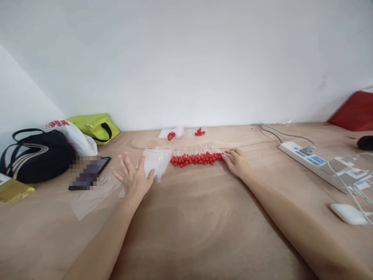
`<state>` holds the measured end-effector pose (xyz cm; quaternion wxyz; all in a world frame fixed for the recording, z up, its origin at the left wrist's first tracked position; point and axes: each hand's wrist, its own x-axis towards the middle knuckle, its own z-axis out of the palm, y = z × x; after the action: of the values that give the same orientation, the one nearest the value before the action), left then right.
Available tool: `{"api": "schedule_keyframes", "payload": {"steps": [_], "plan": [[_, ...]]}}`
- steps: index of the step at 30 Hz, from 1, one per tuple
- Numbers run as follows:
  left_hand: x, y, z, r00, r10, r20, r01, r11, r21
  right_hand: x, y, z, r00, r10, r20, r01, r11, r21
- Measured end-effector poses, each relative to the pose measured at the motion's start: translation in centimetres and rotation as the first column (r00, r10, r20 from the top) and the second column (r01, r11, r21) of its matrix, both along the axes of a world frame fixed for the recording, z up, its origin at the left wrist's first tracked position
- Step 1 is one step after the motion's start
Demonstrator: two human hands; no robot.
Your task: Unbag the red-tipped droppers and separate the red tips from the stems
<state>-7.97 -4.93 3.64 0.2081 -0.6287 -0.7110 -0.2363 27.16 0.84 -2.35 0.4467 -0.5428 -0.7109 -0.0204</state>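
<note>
A row of thin pale sticks with rounded red heads (194, 158) lies side by side on the wooden table, heads toward me. At the row's right end, my right hand (236, 161) has its thumb and fingertips closed about the last red head. My left hand (132, 177) is open with fingers spread, just left of a stack of clear zip bags (159, 161), partly covering it. Whether it touches the bags I cannot tell. Farther back lie two clear bags with small red pieces (171, 135) and more red pieces (199, 132).
To the left are a phone (100, 165), a black bag (40, 155), a white plastic bag (83, 142) and a lime-green bag (96, 126). A flat clear bag (90, 200) lies nearer me. Rightward are a power strip (300, 155) with cables, a white charger (348, 214) and a red object (357, 111).
</note>
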Motion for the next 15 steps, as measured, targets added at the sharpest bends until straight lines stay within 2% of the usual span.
{"api": "schedule_keyframes", "payload": {"steps": [2,3,4,6,8,10,12,15], "plan": [[0.3,0.1,-0.2,0.989,-0.15,0.016,0.15,0.988,-0.041,-0.7,-1.1,0.6,0.999,0.017,0.029,-0.019,0.998,0.052],[0.5,0.1,-0.3,0.966,-0.254,0.04,0.257,0.962,-0.094,-1.3,-1.7,1.0,0.997,0.064,0.049,-0.068,0.995,0.067],[0.9,0.0,-0.6,0.928,-0.367,0.071,0.374,0.913,-0.163,-1.9,-2.4,1.3,0.987,0.144,0.077,-0.149,0.987,0.066],[1.9,-0.2,-1.0,0.823,-0.55,0.142,0.565,0.769,-0.299,-3.3,-3.7,1.9,0.931,0.349,0.102,-0.355,0.934,0.042],[2.9,-0.5,-1.3,0.735,-0.647,0.2,0.664,0.631,-0.401,-4.6,-4.8,2.2,0.825,0.544,0.155,-0.54,0.839,-0.069],[3.7,-0.7,-1.5,0.686,-0.687,0.241,0.703,0.54,-0.463,-5.5,-5.4,2.4,0.747,0.632,0.205,-0.607,0.775,-0.175],[4.1,-0.8,-1.6,0.668,-0.697,0.262,0.714,0.501,-0.489,-5.9,-5.6,2.4,0.725,0.649,0.232,-0.605,0.76,-0.236],[4.4,-0.5,-1.8,0.672,-0.69,0.269,0.719,0.52,-0.462,-6.0,-5.6,2.3,0.736,0.635,0.234,-0.587,0.771,-0.247]]}}
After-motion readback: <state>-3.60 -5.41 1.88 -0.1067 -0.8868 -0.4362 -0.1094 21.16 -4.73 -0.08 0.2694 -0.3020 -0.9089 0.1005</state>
